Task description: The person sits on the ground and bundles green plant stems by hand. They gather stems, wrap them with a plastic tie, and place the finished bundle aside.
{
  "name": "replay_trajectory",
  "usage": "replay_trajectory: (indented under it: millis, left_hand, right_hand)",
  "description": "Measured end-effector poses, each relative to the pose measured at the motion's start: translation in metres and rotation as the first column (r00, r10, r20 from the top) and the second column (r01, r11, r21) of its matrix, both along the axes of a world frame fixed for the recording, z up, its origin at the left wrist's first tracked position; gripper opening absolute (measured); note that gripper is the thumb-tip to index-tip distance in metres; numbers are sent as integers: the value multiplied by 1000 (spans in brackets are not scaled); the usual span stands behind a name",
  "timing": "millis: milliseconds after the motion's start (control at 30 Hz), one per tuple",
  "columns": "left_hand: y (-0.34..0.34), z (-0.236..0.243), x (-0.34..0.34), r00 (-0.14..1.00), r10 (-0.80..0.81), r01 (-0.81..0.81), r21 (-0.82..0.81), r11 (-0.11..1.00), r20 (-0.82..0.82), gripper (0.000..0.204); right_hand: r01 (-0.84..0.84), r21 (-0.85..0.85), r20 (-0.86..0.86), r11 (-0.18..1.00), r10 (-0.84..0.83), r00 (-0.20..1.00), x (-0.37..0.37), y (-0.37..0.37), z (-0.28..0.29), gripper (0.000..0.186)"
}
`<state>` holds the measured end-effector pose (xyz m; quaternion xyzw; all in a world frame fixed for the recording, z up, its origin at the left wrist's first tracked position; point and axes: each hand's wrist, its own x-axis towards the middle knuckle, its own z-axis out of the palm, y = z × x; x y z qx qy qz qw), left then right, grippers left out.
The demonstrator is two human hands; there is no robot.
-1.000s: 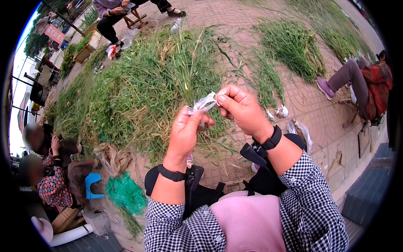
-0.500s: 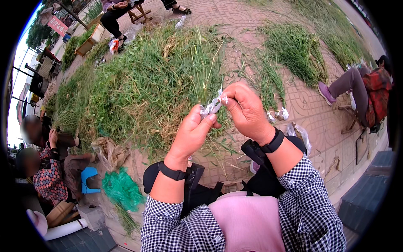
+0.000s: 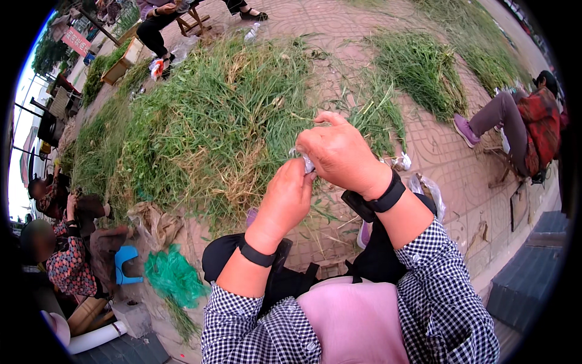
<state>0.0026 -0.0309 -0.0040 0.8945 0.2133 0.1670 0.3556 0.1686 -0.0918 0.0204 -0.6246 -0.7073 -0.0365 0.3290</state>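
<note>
My left hand (image 3: 291, 193) and my right hand (image 3: 337, 151) meet in front of me around a crumpled white plastic bag (image 3: 307, 162), mostly hidden by my fingers. The left fingers are wrapped on its lower part. My right hand is just above, its fingers bent and gripping the plastic, its back toward me. Whatever else is inside my grip is hidden. Beyond my hands lies a big loose pile of green grass with dry straw (image 3: 224, 127). Small white wrapped ends (image 3: 401, 162) of a grass bunch rest on the pavers right of my right hand.
A blue stool (image 3: 127, 272), green plastic bag (image 3: 173, 273) and brown bag (image 3: 157, 224) lie left. Seated co-workers are at left (image 3: 63, 267), top (image 3: 151, 33) and right (image 3: 539, 136). Another grass bundle (image 3: 424, 79) lies on the pavers (image 3: 461, 188); a dark step (image 3: 524, 273) borders right.
My right hand has moved left and turned over the white plastic. The plastic and upright green stems that showed above my hands are now mostly hidden behind them.
</note>
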Motion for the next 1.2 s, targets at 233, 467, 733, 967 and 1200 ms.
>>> replay_trajectory:
  millis: [233,467,733,967,1200]
  left_hand:
    - [-9,0,7,980,92,-105,65,992,175,34]
    - [0,-2,3,970,199,-197,-30,980,142,27]
    - [24,3,1,835,492,193,-969,157,246,16]
    - [20,1,2,863,423,220,-958,183,278,12]
    - [21,3,1,815,489,345,-938,21,311,23]
  right_hand:
    - [73,-179,-48,981,-82,995,9,3,0,6]
    - [175,212,-275,961,-113,955,3,6,10,8]
    - [112,10,-481,994,-93,872,-16,-10,-16,27]
    - [-27,-97,-655,995,-43,754,-13,-5,-19,10]
    - [65,115,-294,991,-29,955,-17,-7,-11,12]
